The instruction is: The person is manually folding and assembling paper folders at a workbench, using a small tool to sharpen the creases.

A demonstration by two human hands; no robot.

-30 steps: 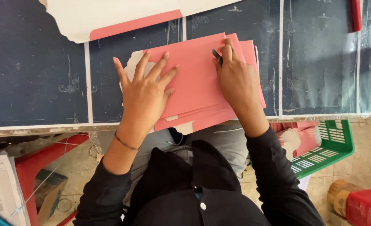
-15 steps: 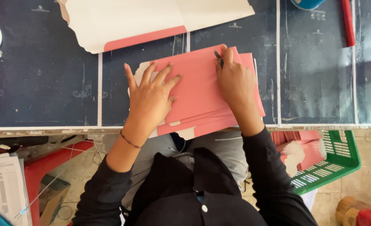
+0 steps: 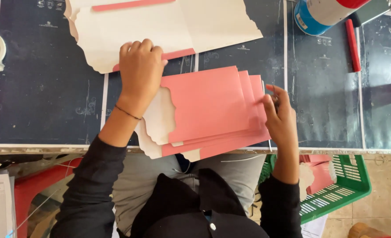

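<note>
- Our L hand (image 3: 140,70) rests knuckles-up, fingers curled, on the cream sheet (image 3: 169,26) w/ wavy edge; grip unclear.
- Our R hand (image 3: 280,115) pinches the right edge of the pink card stack (image 3: 208,105), fanned at table (image 3: 41,101) front edge.
- Green basket (image 3: 343,189) below holds pink pieces.
- Blue-and-white can (image 3: 321,13), red stick (image 3: 353,44) far right.

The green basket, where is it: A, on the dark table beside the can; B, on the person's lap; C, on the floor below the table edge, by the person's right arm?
C: the green basket sits on the tiled floor below the table edge, beside the right hand and forearm, with pink pieces inside.
</note>
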